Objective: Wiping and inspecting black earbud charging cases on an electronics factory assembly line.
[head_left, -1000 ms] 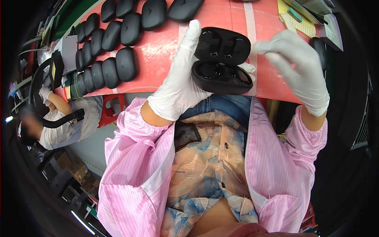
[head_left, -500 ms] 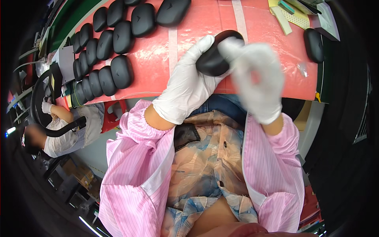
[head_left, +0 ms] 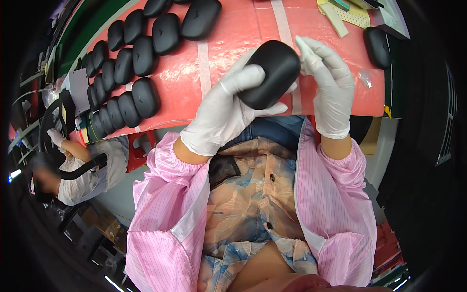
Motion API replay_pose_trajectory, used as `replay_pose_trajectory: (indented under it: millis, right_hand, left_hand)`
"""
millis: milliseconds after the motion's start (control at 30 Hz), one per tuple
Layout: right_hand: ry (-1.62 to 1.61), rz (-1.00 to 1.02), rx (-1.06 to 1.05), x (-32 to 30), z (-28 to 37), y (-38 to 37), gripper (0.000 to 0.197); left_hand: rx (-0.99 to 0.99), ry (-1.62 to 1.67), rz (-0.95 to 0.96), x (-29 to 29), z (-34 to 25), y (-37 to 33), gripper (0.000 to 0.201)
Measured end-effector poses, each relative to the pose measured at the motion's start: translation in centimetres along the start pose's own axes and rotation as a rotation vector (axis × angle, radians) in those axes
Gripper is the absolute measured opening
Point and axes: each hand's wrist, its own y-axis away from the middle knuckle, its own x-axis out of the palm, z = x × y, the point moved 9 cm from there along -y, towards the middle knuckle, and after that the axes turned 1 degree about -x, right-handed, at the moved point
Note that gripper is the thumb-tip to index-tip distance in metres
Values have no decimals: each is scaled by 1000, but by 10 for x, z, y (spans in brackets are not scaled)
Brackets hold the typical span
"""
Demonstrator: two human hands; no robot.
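A smooth black rounded case (head_left: 273, 73) lies tilted in my white-gloved left hand (head_left: 221, 107). The thumb presses on its near left side, and fingertips show along its lower right edge. Just off the case's right side is my right hand (head_left: 330, 87), also gloved in white. Its thumb and forefinger are pinched together. Whether a small white thing sits in that pinch I cannot make out against the glove. Several similar black cases (head_left: 143, 56) stand in rows on the red-covered table at the left, some with a small mark on top.
The red table mat (head_left: 233, 58) has pale tape strips across it. Another black case (head_left: 377, 47) lies at the right edge, near a pale block (head_left: 334, 20) and a yellow sheet (head_left: 352, 15). Another person (head_left: 92, 165) is at the far left beside a black hose (head_left: 43, 117).
The case has turned, showing its broad plain face. My right hand has come off it to the right, fingers pinched. The view has shifted slightly.
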Motion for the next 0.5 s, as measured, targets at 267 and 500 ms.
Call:
replay_pose_trajectory:
  millis: [267, 500]
  right_hand:
    - [444, 139, -319, 18, 21, 15, 28]
    - [800, 98, -552, 36, 41, 28, 29]
  left_hand:
    - [861, -1367, -196, 25, -47, 24, 77]
    - [1215, -1418, -103, 42, -62, 43, 82]
